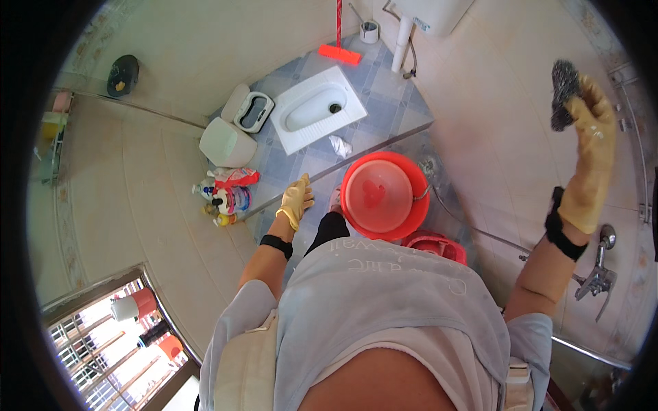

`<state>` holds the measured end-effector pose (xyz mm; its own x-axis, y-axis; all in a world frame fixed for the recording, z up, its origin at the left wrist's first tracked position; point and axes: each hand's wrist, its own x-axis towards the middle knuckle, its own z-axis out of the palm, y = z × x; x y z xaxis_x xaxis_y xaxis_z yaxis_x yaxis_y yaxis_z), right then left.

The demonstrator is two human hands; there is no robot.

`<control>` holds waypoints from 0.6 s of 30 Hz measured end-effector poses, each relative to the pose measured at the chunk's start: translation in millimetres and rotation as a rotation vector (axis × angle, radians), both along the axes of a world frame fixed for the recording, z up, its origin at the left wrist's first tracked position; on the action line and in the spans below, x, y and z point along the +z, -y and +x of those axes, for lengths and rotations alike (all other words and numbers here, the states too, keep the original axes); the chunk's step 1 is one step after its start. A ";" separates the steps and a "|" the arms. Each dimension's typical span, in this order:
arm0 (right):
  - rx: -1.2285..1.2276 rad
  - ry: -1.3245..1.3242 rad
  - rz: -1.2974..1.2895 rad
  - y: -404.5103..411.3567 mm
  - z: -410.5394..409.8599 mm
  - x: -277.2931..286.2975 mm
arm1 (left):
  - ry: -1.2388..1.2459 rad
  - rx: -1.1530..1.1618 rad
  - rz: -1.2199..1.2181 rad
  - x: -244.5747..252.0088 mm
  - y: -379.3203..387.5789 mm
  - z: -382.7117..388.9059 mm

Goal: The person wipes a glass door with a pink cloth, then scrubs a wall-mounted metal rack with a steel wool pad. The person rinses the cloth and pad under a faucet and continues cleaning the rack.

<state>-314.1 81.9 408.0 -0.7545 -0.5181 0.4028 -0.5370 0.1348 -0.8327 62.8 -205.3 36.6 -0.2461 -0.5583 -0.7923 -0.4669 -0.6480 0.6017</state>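
My right hand point(591, 110), in a yellow rubber glove, is raised at the right side. Its fingers grip a dark steel-wool scourer point(564, 95) near the tiled wall point(493, 97); whether the scourer touches the wall I cannot tell. Lower down, my left hand point(296, 199) hangs over the floor in a matching glove. It holds nothing, and its fingers are slightly apart. To its right stands a red plastic tub point(421, 177) with a pale pink basin point(396, 213) inside. Several cleaner bottles point(234, 200) and a red-and-white bag point(236, 177) stand left of that hand.
A raised step edge point(383, 146) crosses the floor before a white squat toilet point(313, 110). Behind it leans a red floor brush point(339, 54). A white bin point(226, 144) stands by the left wall. A shower hose point(488, 235) and a mixer tap point(596, 280) are on the right.
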 end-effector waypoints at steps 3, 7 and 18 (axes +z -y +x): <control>-0.034 0.269 0.038 -60.1 -32.7 -70.3 | 0.002 0.029 0.035 -17.4 -18.0 31.8; -0.088 0.758 -0.305 -96.7 -36.9 -161.2 | 0.030 0.081 0.016 -15.7 -40.3 62.5; -0.011 1.394 -0.842 -77.7 42.7 -220.8 | -0.346 -0.504 0.191 57.1 -58.4 -116.5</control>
